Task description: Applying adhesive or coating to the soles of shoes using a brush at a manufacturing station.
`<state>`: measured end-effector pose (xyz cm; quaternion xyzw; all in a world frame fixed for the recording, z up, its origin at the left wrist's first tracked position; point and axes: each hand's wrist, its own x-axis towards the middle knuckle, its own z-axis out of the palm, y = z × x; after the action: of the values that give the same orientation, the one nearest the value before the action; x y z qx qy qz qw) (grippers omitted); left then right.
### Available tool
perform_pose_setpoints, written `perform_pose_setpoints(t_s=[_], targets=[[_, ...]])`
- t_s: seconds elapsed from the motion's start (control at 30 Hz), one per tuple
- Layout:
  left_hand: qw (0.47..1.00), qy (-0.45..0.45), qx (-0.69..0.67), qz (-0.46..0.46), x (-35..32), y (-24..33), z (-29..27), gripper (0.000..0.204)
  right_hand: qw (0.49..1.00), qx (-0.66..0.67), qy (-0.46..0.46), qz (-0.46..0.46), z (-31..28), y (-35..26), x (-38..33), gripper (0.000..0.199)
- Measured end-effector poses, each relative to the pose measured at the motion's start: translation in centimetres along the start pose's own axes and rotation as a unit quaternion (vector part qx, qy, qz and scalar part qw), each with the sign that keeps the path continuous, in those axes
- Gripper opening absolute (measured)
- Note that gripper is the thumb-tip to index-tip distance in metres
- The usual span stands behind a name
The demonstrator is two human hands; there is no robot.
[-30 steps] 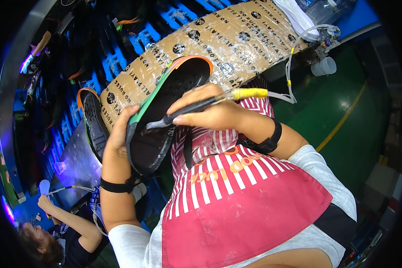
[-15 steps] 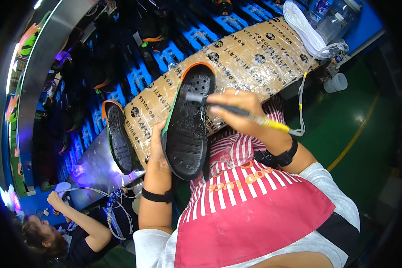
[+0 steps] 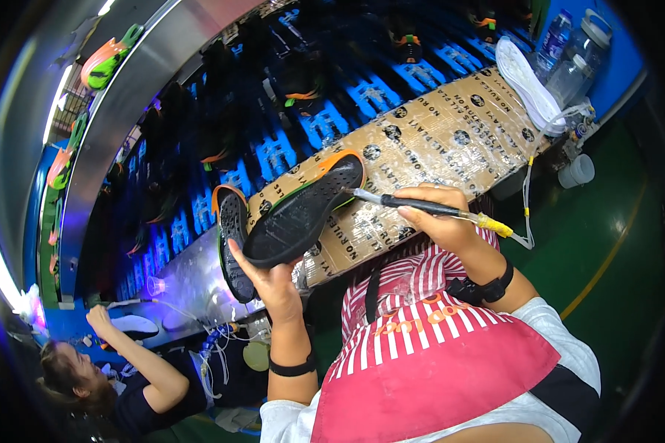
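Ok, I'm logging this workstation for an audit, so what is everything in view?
Shoe sole: one, black with orange and green rim, held up over the bench.
Second sole: one, black with orange rim, lying on the bench's left end.
Brush tool: one, black handle, yellow end with thin hose, tip at the held sole's end.
Bench cover: one, brown printed sheet.
White soles: a stack, far right of the bench.
Bottles: two, clear, behind them.
Cup: one, white, right edge.
Co-worker: one, lower left.
Left hand: supports the sole from below.
Right hand: grip on the brush tool.
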<state>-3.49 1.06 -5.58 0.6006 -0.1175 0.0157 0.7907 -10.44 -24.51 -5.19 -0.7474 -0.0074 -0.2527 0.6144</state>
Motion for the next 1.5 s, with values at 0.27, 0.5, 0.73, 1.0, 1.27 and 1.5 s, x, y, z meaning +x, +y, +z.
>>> perform_pose_setpoints(t_s=[0.27, 0.5, 0.73, 1.0, 1.27, 1.5], targets=[[0.996, 0.077, 0.038, 0.027, 3.0, 1.4, -0.1, 0.068, 1.000, 0.000, 0.013, 0.016, -0.1, 0.2, -0.1, 0.020], [0.959, 0.121, 0.061, 0.247, 4.2, 8.5, -3.2, 0.062, 0.999, 0.015, 0.002, 0.049, 0.0, 0.5, 0.4, 0.021], [0.839, 0.318, 0.015, 0.441, 6.7, 19.1, -8.5, 0.060, 0.994, 0.039, -0.010, 0.100, 0.5, 0.9, 1.3, 0.021], [0.704, 0.469, 0.119, 0.520, 13.3, 28.0, -14.5, 0.045, 0.990, 0.035, -0.010, 0.137, 1.1, 0.8, 2.4, 0.021], [0.694, 0.530, 0.160, 0.460, 29.2, 30.1, -24.4, 0.083, 0.988, -0.006, 0.011, 0.154, 1.5, 0.6, 2.8, 0.021], [0.751, 0.403, 0.507, 0.124, 37.9, 33.1, -37.1, 0.094, 0.993, -0.006, -0.001, 0.115, 3.2, 0.2, 3.1, 0.021]])
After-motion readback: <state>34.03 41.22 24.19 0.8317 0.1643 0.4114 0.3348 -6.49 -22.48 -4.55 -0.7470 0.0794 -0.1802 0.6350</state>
